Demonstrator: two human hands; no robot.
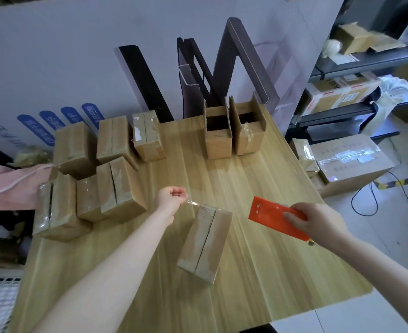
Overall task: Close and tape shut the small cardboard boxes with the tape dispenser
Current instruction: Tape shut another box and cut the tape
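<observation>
The small cardboard box (205, 241) lies on its side near the front middle of the desk (275, 275). Its flaps are folded shut, and a dark seam runs along its top face. From the far end of the box a short strip of clear tape (193, 203) rises to the left grip (171, 197). The fingers there are curled in and pinch the strip's free end. The tape is thin and glossy, so it only seems to be stuck to the box edge.

The right grip (318, 222) is wrapped round the rear of the orange tape dispenser (276, 218), thumb on top and fingers curled beneath. The dispenser is held above the desk to the right of the box and well apart from it, with its front end pointing toward the tape.

At the desk's left side sits a cluster of sealed boxes (116, 188), some stacked and touching, with glossy tape over their seams. At the far edge two open boxes (218, 140) stand side by side with their flaps upright. Behind them, dark boards (147, 85) lean against a white panel. A pink cloth (10, 183) lies off the desk's left edge — and to the right, metal shelving (342, 68) holds larger cartons.
</observation>
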